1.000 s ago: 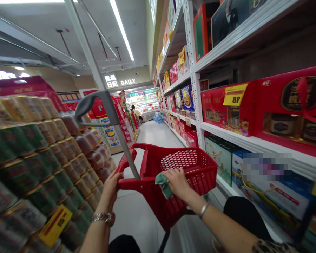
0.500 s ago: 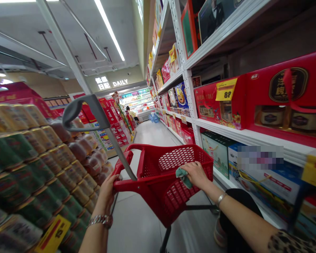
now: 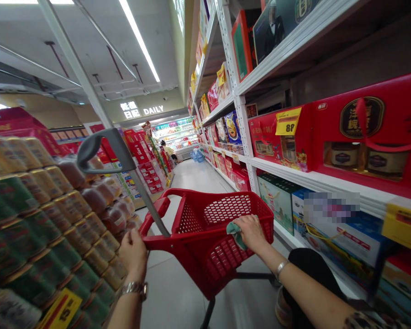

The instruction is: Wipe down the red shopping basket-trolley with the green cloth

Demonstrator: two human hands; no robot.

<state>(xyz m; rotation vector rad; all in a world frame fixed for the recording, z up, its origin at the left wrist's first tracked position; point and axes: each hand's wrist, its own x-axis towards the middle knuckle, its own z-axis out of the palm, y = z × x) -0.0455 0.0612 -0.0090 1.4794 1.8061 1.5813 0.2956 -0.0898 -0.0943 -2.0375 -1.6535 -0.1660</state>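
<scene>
A red plastic shopping cart (image 3: 192, 242) with a perforated basket stands in front of me, a grey metal pole (image 3: 150, 203) rising past its handle end. My right hand (image 3: 251, 232) is closed on a green cloth (image 3: 235, 233), holding it against the near upper side of the basket. At the cart's left corner, my left hand (image 3: 133, 251) has its fingers curled. Its fingertips are hidden, so whether it grips the corner or only touches it does not show. A grey loop handle (image 3: 106, 151) is fixed on the pole, above my left hand.
Stacked packs of cans (image 3: 37, 228) form a wall on the left. White shelving (image 3: 239, 109) with red gift boxes (image 3: 363, 137) runs along the right. Blue plastic bags (image 3: 197, 155) lie down the aisle near a crouching person (image 3: 167, 148). My knee (image 3: 311, 274) is beside the cart.
The view has shifted slightly, with the cart a little further left in it. My left hand has drawn slightly outward at the corner. The cloth remains in my right hand against the basket side.
</scene>
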